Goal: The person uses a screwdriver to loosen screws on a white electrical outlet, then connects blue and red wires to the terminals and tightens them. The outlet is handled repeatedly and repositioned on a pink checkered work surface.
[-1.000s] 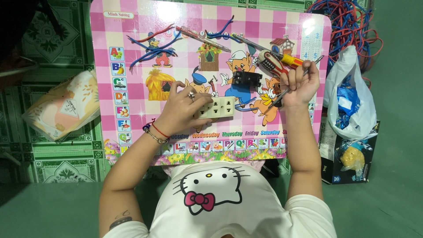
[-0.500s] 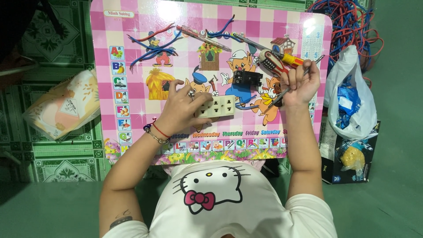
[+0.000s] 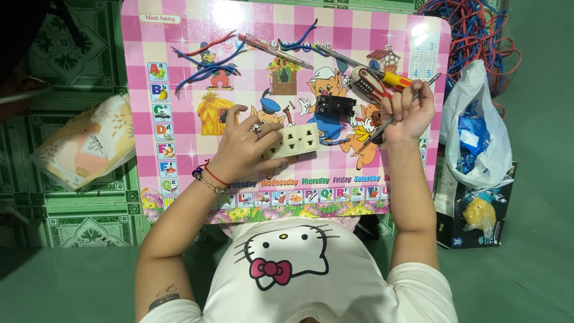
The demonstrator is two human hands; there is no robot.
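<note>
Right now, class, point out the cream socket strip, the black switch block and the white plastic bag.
cream socket strip [image 3: 294, 140]: head view, on its holed face.
black switch block [image 3: 333, 106]: head view, top face.
white plastic bag [image 3: 478, 128]: head view, its side.

Low pink table on a green floor

A small table [image 3: 179, 36] with a pink checked top printed with cartoon animals stands on green patterned floor tiles [image 3: 78, 224], which give way to plain green floor [image 3: 526, 281] nearer the camera. A bright patch of light glares off the top near its far edge, and the far left corner lies in dark shadow
</note>
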